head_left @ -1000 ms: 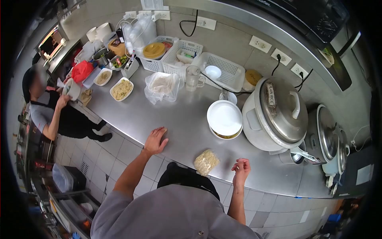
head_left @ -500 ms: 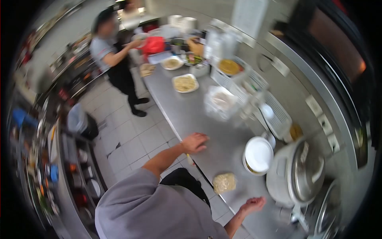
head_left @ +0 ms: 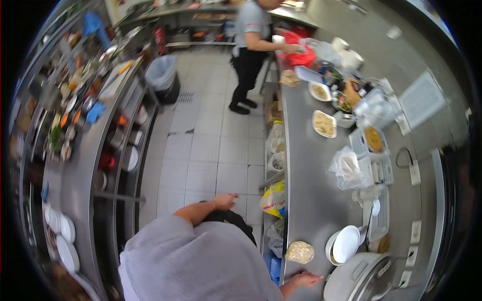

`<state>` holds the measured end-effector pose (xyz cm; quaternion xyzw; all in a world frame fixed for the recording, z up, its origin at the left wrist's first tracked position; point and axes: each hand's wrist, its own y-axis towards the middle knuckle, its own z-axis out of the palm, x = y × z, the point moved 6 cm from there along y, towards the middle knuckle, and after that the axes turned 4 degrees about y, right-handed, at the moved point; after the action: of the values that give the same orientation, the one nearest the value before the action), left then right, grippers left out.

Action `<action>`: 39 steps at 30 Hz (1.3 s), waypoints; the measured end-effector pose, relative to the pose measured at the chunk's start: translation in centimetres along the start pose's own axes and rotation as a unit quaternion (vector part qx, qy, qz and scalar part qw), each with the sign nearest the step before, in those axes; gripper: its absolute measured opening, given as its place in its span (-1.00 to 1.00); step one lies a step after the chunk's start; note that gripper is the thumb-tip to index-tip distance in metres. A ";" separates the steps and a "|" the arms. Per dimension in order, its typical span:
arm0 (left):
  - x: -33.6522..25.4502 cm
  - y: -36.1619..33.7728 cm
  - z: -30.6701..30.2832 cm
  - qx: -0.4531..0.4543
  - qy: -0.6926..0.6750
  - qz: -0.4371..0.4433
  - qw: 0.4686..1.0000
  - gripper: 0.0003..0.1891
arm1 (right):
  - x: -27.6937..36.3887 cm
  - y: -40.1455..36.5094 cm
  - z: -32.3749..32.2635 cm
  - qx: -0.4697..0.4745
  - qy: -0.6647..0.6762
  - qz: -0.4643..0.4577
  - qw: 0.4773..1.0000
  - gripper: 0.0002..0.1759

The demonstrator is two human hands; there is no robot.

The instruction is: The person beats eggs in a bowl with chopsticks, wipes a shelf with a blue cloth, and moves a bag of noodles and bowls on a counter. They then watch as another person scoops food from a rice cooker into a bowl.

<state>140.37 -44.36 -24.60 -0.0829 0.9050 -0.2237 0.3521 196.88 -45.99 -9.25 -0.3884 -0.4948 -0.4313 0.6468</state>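
My left hand (head_left: 224, 201) hangs over the tiled floor, left of the steel counter (head_left: 311, 200); its fingers look curled, but what they may hold is too small to tell. At the counter's near end, my right hand (head_left: 307, 279) is low over the steel with its fingers apart and nothing in it. Just above it lies a clear bag of pale food (head_left: 299, 252). A white bowl with a white lid resting askew (head_left: 346, 244) stands to the right, beside a large white cooker (head_left: 346, 281) with a metal lid.
A co-worker (head_left: 251, 37) stands at the counter's far end by a red bag (head_left: 300, 50). Two dishes of food, one here (head_left: 324, 124), and a plastic bag (head_left: 347, 168) sit on the counter. A bin (head_left: 163, 80) and a shelved worktable (head_left: 75, 175) are left.
The view has swung left, showing more floor. My left hand has moved off the counter to over the floor. My right hand remains near the cooker.
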 end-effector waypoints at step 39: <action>9.8 -49.7 25.1 -0.113 -0.472 -0.543 0.685 -0.12 | -24.3 -43.4 -11.9 0.819 -0.554 -0.075 -0.131 0.05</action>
<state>149.67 -100.10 -23.78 -0.6940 0.4340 -0.2033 0.5373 156.22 -66.97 -32.16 -0.3790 0.6758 -0.6279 0.0729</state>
